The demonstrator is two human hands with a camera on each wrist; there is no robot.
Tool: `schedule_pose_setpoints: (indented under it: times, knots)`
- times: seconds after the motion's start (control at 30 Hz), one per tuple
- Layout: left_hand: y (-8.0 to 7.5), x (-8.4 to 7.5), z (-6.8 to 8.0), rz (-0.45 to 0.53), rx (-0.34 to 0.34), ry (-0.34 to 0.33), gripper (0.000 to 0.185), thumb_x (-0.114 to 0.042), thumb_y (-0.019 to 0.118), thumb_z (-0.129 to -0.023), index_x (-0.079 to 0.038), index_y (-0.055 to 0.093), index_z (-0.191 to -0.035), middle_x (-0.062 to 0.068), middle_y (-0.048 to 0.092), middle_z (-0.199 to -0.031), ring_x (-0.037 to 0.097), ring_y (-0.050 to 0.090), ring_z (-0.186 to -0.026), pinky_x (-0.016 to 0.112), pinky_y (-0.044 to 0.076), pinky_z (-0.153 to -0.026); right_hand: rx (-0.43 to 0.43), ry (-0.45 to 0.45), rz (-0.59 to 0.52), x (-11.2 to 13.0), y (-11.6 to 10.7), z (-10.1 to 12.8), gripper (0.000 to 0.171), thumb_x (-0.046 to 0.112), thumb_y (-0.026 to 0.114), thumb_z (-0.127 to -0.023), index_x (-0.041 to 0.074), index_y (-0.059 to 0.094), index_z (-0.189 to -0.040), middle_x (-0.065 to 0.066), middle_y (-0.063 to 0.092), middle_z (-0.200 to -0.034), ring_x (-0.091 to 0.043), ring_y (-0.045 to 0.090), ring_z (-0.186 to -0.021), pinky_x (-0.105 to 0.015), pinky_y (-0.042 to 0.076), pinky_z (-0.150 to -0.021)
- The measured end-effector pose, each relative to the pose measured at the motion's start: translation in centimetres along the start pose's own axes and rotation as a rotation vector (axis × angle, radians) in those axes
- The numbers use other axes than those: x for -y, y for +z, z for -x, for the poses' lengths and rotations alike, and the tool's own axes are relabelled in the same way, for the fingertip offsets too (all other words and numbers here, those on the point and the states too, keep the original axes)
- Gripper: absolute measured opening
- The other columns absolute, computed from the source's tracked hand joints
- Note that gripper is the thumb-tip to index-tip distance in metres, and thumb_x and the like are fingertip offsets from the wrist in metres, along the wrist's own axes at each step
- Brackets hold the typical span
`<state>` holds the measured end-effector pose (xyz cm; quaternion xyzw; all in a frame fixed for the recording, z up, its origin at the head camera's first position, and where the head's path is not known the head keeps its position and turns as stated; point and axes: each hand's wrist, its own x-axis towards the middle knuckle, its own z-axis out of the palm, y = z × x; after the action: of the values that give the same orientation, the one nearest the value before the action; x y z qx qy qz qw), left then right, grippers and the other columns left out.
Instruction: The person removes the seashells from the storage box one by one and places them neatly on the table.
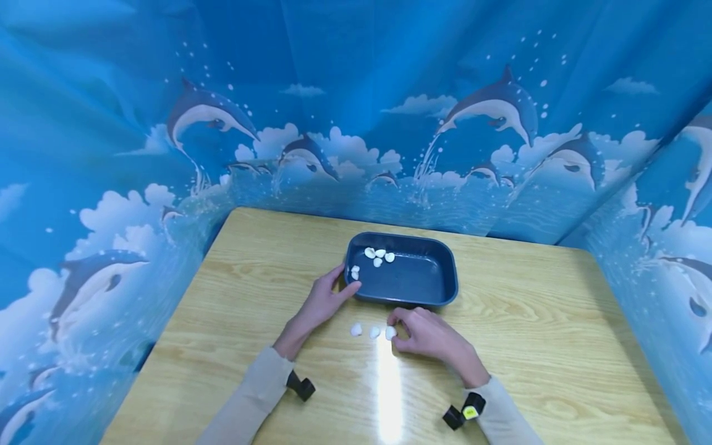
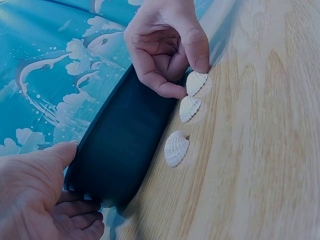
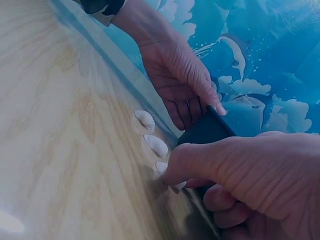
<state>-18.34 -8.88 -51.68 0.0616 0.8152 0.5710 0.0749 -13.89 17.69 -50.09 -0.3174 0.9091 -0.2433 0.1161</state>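
A dark blue rectangular tray (image 1: 411,298) stands on the wooden table, with several white seashells (image 1: 381,253) inside toward its left end. My left hand (image 1: 327,299) grips the tray's near left corner, thumb at the rim and fingers along the outer wall. In front of the tray, three ribbed white shells form a short row. My right hand (image 1: 431,334) pinches the rightmost shell (image 2: 196,83) between thumb and index finger, low over the table. The middle shell (image 2: 190,109) lies right beside those fingertips, and the left shell (image 2: 176,149) sits a little apart.
The light wood table (image 1: 534,334) extends to both sides of the tray. Behind it and along the sides hangs a blue curtain (image 1: 345,74) printed with dolphins and clouds. A bright light reflection (image 1: 389,389) streaks the near tabletop.
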Motion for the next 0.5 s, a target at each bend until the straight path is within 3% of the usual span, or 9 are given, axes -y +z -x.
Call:
schedule_pose_setpoints:
  times: [0.23,0.5]
  knots:
    - [-0.1,0.1,-0.1,-0.011,-0.001,0.011,0.069,-0.037,0.070,-0.102,-0.006,0.044,-0.158,0.013,0.044,-0.162,0.030,0.037,-0.152,0.047,0.031,-0.125,0.017,0.000,-0.037,0.5,-0.7,0.0,0.026,0.021,0.078,-0.090,0.014,0.072,-0.114,0.016,0.047,-0.062,0.002,0.039,-0.053,-0.019,0.035,-0.049]
    - [-0.1,0.0,-0.1,-0.008,-0.005,0.037,0.068,-0.034,0.071,-0.101,-0.004,0.045,-0.156,0.015,0.046,-0.160,0.031,0.038,-0.152,0.048,0.030,-0.126,-0.002,-0.012,-0.171,1.0,-1.9,0.1,0.019,0.016,0.074,-0.095,0.011,0.072,-0.113,0.013,0.047,-0.062,0.001,0.041,-0.053,-0.019,0.038,-0.050]
